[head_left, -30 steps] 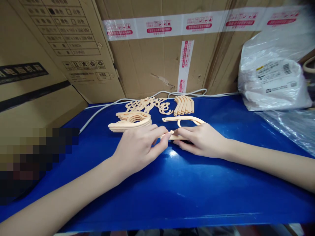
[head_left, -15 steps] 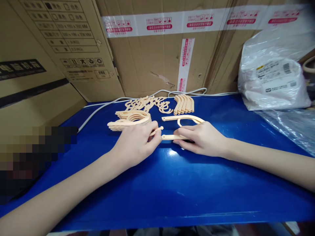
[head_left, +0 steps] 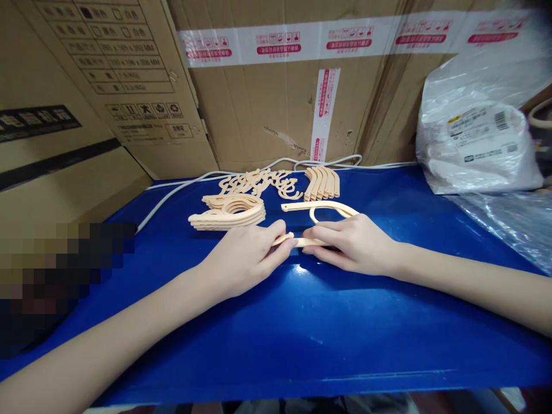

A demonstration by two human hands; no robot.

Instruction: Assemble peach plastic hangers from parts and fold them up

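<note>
Cream plastic is held over the blue worktop (head_left: 345, 333). In the left grip (head_left: 244, 253), closed between thumb and forefinger, a small slim piece (head_left: 282, 238) is pinched, its knobbed tip pointed toward the right grip (head_left: 351, 241). By the right grip, closed too, a flat strip (head_left: 306, 242) is held, its end brought close to the left grip; whether tip and strip touch cannot be told. Just beyond the right grip, a curved arm (head_left: 319, 204) and a loop (head_left: 311, 214) are partly hidden, so whether they are joined to the strip cannot be made out.

Beyond the left grip, frame pieces (head_left: 233, 218) are stacked. Farther off, hooks (head_left: 250, 183) are heaped, and short curved pieces (head_left: 321, 184) are lined up beyond the right grip. No finished join can be seen between the two held pieces, so they are judged part-way done; the hooks and short curved pieces are left loose.
</note>
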